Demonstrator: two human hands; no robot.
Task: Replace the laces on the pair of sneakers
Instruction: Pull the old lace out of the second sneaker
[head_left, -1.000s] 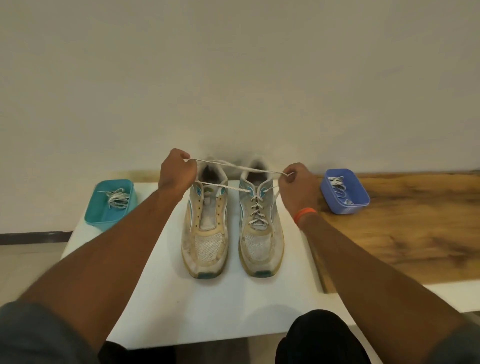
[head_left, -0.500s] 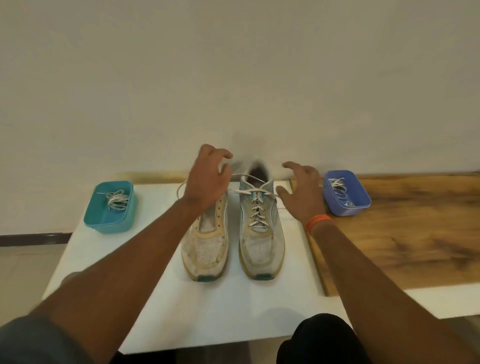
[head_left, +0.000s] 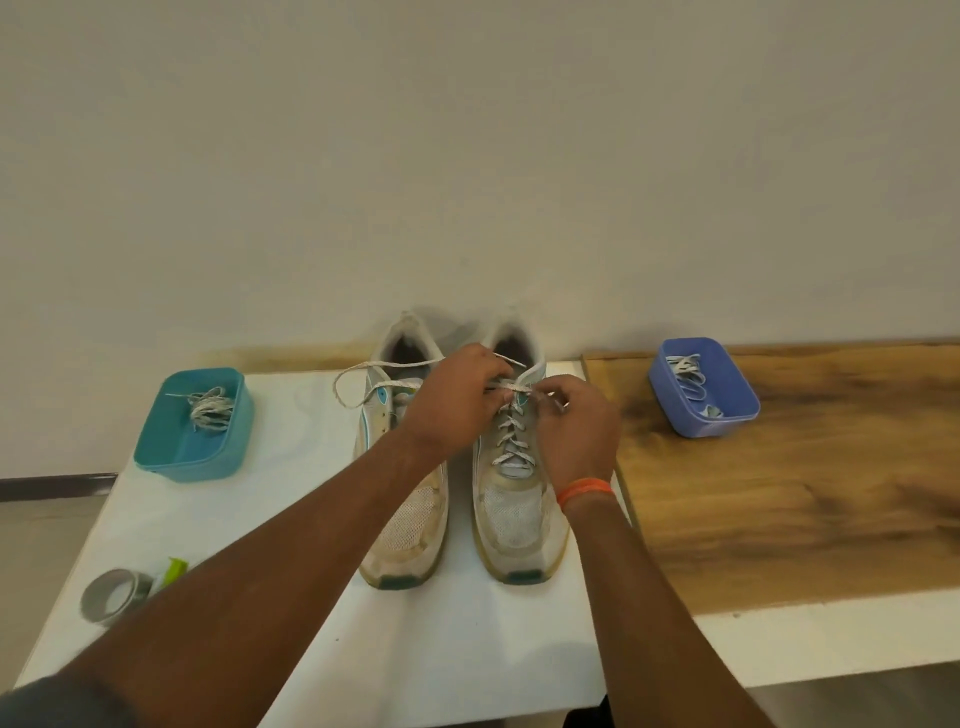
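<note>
Two worn white sneakers stand side by side on the white table (head_left: 467, 649), toes toward me. The right sneaker (head_left: 517, 525) is laced with a white lace (head_left: 511, 441). The left sneaker (head_left: 410, 535) has no lace through its eyelets. My left hand (head_left: 452, 410) and my right hand (head_left: 576, 426) meet over the top of the right sneaker, each pinching an end of its lace. A loose loop of that lace (head_left: 353, 384) trails off to the left over the left sneaker's collar.
A teal tub (head_left: 156, 447) with a bundled lace (head_left: 210, 408) sits at the left of the table. A blue tub (head_left: 727, 410) holding another lace (head_left: 688, 374) rests on the wooden board (head_left: 805, 493) at the right. A roll of grey tape (head_left: 111, 595) lies near the front left.
A second ago both hands held the lace ends stretched wide apart. They let go briefly, then came together over the right sneaker's top and now pinch the lace close in.
</note>
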